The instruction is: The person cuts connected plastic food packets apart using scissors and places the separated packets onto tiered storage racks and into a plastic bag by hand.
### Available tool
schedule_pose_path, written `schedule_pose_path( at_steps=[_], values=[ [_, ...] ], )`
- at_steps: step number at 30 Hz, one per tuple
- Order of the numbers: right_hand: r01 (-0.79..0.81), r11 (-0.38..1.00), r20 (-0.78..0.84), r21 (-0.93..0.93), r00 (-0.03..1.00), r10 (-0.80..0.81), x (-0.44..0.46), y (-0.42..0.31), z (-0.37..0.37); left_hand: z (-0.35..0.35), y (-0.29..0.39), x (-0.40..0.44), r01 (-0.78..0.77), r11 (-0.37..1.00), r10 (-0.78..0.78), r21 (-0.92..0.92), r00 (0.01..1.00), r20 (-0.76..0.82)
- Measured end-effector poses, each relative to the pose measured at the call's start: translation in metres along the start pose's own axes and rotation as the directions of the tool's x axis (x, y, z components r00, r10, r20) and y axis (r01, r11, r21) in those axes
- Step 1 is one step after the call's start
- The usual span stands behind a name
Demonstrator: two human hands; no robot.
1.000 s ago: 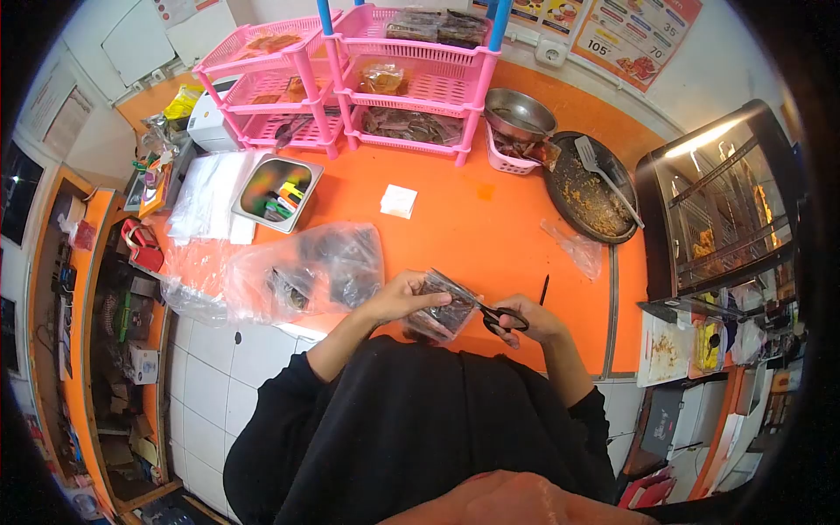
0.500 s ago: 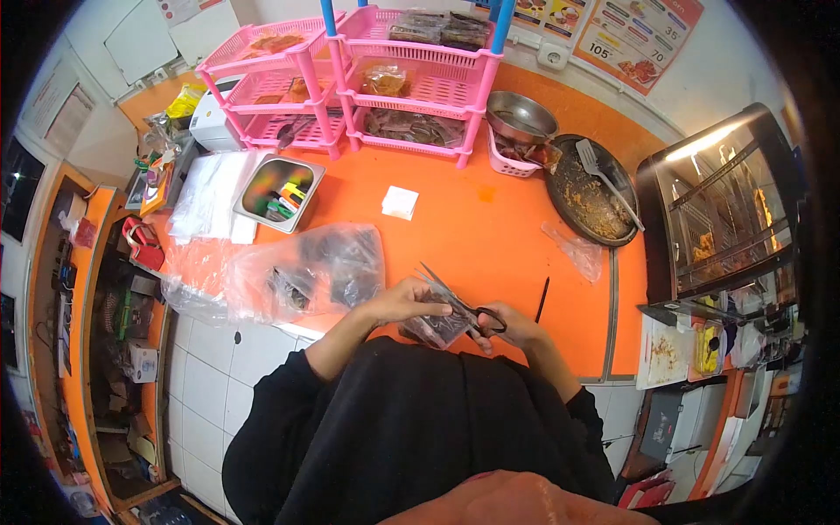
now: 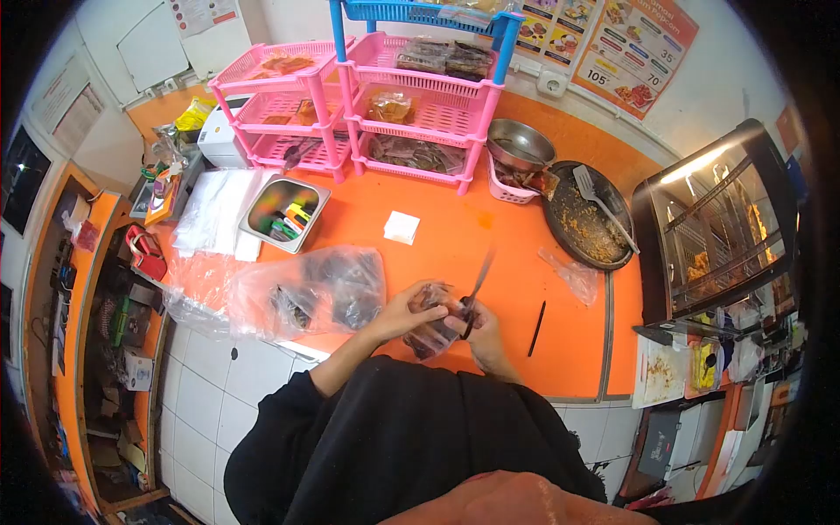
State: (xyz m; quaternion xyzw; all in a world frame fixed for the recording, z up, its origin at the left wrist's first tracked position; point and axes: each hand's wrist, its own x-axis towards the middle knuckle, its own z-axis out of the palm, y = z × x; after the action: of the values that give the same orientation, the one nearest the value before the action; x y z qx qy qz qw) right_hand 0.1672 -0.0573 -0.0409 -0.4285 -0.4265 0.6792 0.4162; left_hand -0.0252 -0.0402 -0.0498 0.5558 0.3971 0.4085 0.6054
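My left hand (image 3: pixel 405 315) grips a clear plastic packet (image 3: pixel 429 339) with dark contents, near the table's front edge. Close against it, my right hand (image 3: pixel 477 332) holds black-handled scissors (image 3: pixel 480 280), their blades pointing up and away from me. The fingers of both hands meet at the packet's upper part. What the right fingertips pinch there is too small to tell. To the left lies a large clear plastic bag (image 3: pixel 337 284) holding dark packets. A thin black stick (image 3: pixel 537 328) rests on the orange table right of my hands.
Pink racks (image 3: pixel 420 166) stand at the back of the orange table (image 3: pixel 446 227). A metal container (image 3: pixel 284 213) with markers is at the left. A black pan (image 3: pixel 586 214) with a spatula sits at the right, before a lit glass cabinet (image 3: pixel 717 227). A white paper (image 3: pixel 401 227) lies mid-table.
My right hand has moved left to the packet, and the scissors have swung from lying across it to pointing up and away. The view has tilted slightly upward.
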Motion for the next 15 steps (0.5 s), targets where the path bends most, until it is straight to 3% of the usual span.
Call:
schedule_pose_path(
  at_steps=[3,4,7,10,11,13,15],
  values=[
    [0.059,0.980,-0.128,0.188,0.991,-0.035,0.004,-0.013,-0.001,0.000,-0.007,-0.005,-0.124,0.992,0.126,0.030,0.989,-0.082],
    [0.083,0.986,-0.153,0.146,0.986,-0.061,0.006,-0.017,-0.004,0.000,-0.007,-0.007,-0.156,0.987,0.158,0.027,0.983,-0.091],
    [0.120,0.989,-0.187,0.087,0.977,-0.102,0.009,-0.025,-0.011,-0.008,0.034,-0.013,0.096,0.984,-0.090,-0.153,0.995,0.046],
    [0.200,0.979,-0.057,-0.025,0.978,-0.201,0.010,-0.027,-0.035,-0.014,0.044,-0.012,-0.015,0.970,0.025,-0.242,0.999,0.038],
    [0.126,0.987,0.048,-0.097,0.991,-0.122,0.008,-0.033,-0.047,-0.018,0.041,-0.009,-0.166,0.977,0.165,-0.135,0.986,-0.018],
    [0.004,0.966,0.241,-0.259,0.969,0.060,0.001,-0.054,-0.072,-0.025,0.053,-0.009,-0.191,0.969,0.187,-0.158,0.982,-0.042],
    [-0.014,0.896,0.429,-0.444,0.875,0.226,-0.010,-0.074,-0.089,-0.030,0.079,-0.014,-0.156,0.978,0.149,-0.138,0.987,-0.058]
  ],
)
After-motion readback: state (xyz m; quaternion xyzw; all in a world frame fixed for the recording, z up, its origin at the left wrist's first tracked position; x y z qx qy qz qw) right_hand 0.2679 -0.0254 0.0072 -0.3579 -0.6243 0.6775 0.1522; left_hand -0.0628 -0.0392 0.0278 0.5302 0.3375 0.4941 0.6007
